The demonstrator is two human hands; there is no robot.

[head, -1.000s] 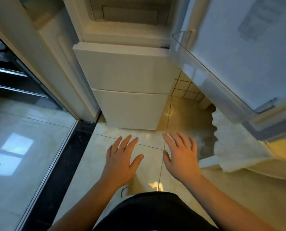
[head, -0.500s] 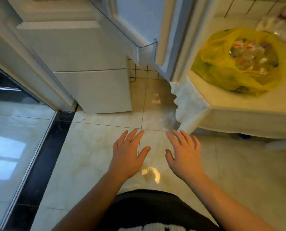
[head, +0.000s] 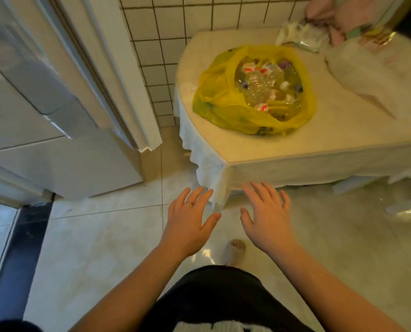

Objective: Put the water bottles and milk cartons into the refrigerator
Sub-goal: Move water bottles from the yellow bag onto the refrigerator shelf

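Note:
A yellow plastic bag [head: 223, 101] lies open on a table [head: 319, 140] covered by a cream cloth. Inside it are several clear water bottles [head: 262, 85] with red-and-white caps. No milk cartons are clearly visible. The white refrigerator [head: 56, 159] stands at the left with its door [head: 99, 68] swung open toward the table. My left hand [head: 190, 221] and my right hand [head: 269, 216] hover side by side over the floor, just below the table's near corner, fingers spread and holding nothing.
A white tiled wall [head: 171, 39] runs behind the table. White and pink bags [head: 377, 68] lie on the table's far right. The cloth's hem [head: 214, 188] hangs down near my fingertips. A dark threshold strip [head: 20, 259] runs along the left floor.
The view has swung right and up, from the refrigerator's lower drawers toward the table and the yellow bag. Both hands have stayed open and spread, now close to the table's corner.

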